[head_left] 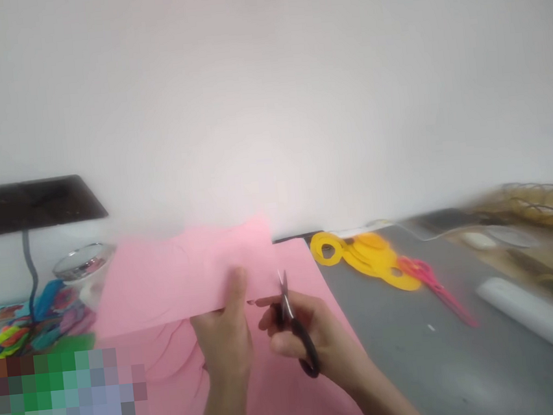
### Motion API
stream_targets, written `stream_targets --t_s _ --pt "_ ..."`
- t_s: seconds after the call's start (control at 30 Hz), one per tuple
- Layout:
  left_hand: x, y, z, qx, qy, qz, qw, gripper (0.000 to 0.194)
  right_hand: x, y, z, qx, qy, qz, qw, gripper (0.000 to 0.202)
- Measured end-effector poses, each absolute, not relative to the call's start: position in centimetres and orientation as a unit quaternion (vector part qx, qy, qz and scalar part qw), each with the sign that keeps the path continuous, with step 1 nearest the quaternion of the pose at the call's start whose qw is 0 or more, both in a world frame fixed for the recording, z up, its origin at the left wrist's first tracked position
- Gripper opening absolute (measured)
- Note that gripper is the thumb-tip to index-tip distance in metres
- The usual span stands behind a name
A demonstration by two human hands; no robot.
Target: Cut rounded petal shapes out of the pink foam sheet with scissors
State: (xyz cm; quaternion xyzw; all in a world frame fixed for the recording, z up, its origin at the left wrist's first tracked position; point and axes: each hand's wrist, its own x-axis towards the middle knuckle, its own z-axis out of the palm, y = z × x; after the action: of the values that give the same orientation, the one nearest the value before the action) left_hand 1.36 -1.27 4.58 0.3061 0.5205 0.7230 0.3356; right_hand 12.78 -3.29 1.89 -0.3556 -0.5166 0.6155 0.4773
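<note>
My left hand [227, 336] grips the lower edge of a pink sheet [175, 276], thumb on top and the other fingers hidden beneath. In my right hand [308, 331] is a pair of black-handled scissors [289, 307], its blades pointing up and slightly parted. The blades are just right of the held sheet, and I cannot tell whether they touch it. Under both hands lies more pink paper [294, 388]. Curved pink pieces [173, 348] overlap to the left of my left wrist.
Yellow ring-shaped cutouts [369, 257] and pink-handled scissors [436, 290] lie on the grey table [419, 370]. A white roll [536, 319] is at the right. Colourful bundles [47, 321] and a clear-rimmed bowl [81, 262] stand left, below a dark panel [32, 205]. The lower left corner is pixelated.
</note>
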Motion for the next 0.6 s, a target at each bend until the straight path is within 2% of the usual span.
stream_targets --t_s 0.1,0.2,0.37,0.6 --pt "1.6 -1.7 5.2 0.27 0.584 0.71 0.286 0.036 12.8 -3.4 2.2 -0.343 -0.547 0.622 0.443 0.049" --pt "1.9 -2.1 5.5 0.272 0.629 0.677 0.269 0.038 12.8 -3.5 2.4 -0.332 -0.561 0.636 0.414 0.05" --pt "2.5 -2.2 4.6 0.327 0.585 0.702 0.24 0.045 12.7 -3.4 2.4 -0.311 -0.53 0.649 0.448 0.045" --pt "3.2 -2.2 3.3 0.321 0.596 0.71 0.194 0.032 12.7 -3.5 3.0 -0.31 -0.495 0.663 0.469 0.047"
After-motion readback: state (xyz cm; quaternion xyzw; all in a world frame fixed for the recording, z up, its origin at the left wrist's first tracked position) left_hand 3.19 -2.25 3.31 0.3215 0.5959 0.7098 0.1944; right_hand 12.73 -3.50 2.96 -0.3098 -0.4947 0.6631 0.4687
